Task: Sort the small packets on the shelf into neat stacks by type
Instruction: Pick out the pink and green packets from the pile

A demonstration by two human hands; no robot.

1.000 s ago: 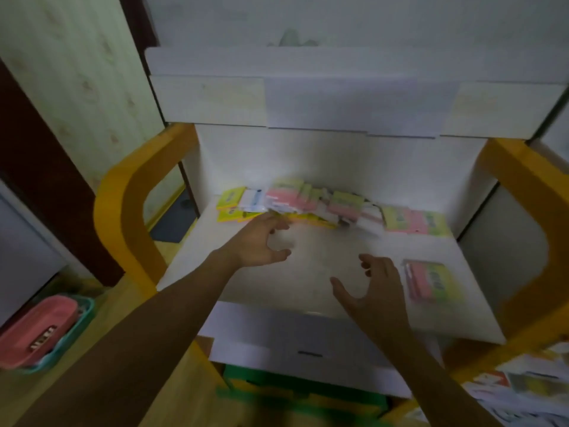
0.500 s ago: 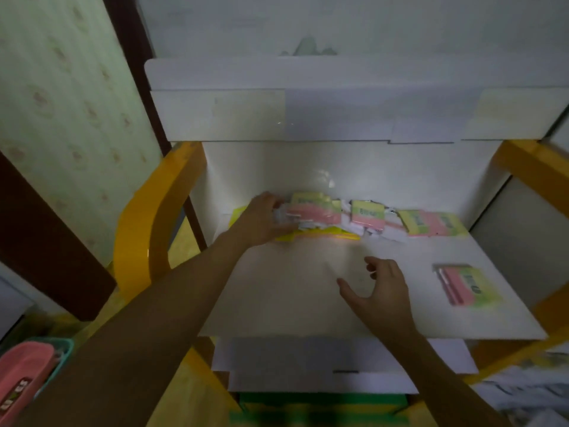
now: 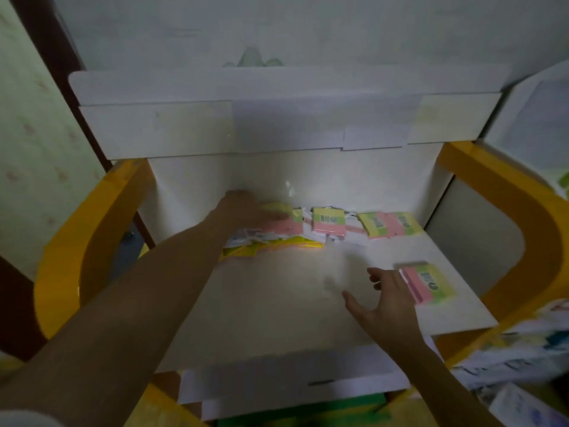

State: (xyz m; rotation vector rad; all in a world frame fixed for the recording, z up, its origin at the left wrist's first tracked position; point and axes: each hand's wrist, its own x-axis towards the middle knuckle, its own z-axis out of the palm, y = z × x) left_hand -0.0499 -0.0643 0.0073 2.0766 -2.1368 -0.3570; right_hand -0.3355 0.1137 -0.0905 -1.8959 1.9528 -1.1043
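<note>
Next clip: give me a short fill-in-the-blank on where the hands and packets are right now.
1. The left hand rests on the pile of packets at the ____ of the shelf.
2. The right hand hovers with its fingers spread, holding ____.
3. The separate pink-and-green stack lies just to the ____ of the right hand.

Missing words: back; nothing; right

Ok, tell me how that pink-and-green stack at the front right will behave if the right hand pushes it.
The pink-and-green stack lies flat on the smooth white shelf, so it would probably slide easily. Its layers look loose, so they may shear apart. It seems thin and light; rolling or tipping is unlikely. The right hand hovers open beside it.
</note>
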